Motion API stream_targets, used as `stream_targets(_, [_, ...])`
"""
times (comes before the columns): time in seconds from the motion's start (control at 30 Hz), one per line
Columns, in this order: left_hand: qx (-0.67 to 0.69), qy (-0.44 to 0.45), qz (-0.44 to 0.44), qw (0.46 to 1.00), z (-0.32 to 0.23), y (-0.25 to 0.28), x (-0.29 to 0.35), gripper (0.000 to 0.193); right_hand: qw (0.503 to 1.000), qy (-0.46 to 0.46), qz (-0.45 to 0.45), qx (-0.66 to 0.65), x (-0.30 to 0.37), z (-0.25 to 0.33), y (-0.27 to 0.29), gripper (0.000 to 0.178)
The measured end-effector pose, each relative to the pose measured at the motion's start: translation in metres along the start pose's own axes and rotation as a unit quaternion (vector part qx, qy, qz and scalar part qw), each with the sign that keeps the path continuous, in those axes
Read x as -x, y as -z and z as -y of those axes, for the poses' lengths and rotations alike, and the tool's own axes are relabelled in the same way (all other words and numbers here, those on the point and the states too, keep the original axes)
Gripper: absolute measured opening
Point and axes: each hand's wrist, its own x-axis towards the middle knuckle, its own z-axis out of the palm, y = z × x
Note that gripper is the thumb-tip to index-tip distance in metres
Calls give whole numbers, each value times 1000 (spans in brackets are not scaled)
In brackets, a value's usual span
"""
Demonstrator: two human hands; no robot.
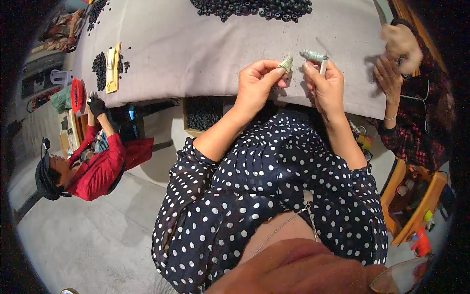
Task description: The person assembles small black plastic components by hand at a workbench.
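Note:
My left hand (258, 81) is closed in a pinch on a small pale green, ribbed piece of cloth-like material (286, 64), which pokes up past the thumb. To its right, my right hand (327, 85) is closed around a small tool with a speckled grey-green wrapped grip (312, 55) and a thin metal point. A short white stick (323, 65) also stands up between the right thumb and fingers; whether it belongs to the tool I cannot tell. Both hands are held apart, just over the near edge of the cloth-covered table (196, 59).
Small dark round pieces (254, 9) lie heaped at the table's far side. Another pile (100, 71) sits left, beside a yellow-and-white strip (113, 68). Below the edge is a box of dark pieces (203, 117). A co-worker's hands (391, 68) move at right; a person in red (98, 166) sits left.

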Motion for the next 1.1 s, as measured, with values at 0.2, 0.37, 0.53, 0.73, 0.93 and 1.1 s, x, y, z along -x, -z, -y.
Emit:
stream_targets(0.2, [-42, -19, 15, 999, 4, -2, -3, 11, 996, -13, 70, 63, 4, 5, 0, 13])
stream_targets(0.37, [-146, -73, 20, 986, 5, -6, -1, 8, 993, -8, 85, 85, 1, 3, 2, 9])
stream_targets(0.53, [-209, -112, 9, 971, 10, -7, 2, 8, 994, -23, 78, 77, -5, -7, 10, 6])
stream_targets(0.73, [-201, -110, 7, 973, 12, -3, -2, 8, 998, -13, 55, 33, -2, 0, 0, 8])
stream_targets(0.93, [-236, -147, 5, 961, 15, -5, -3, 5, 994, -15, 66, 91, -7, -11, 9, 9])
stream_targets(1.1, [-158, -88, 2, 984, 15, -5, -2, 4, 996, -19, 51, 64, -8, -12, 7, 11])
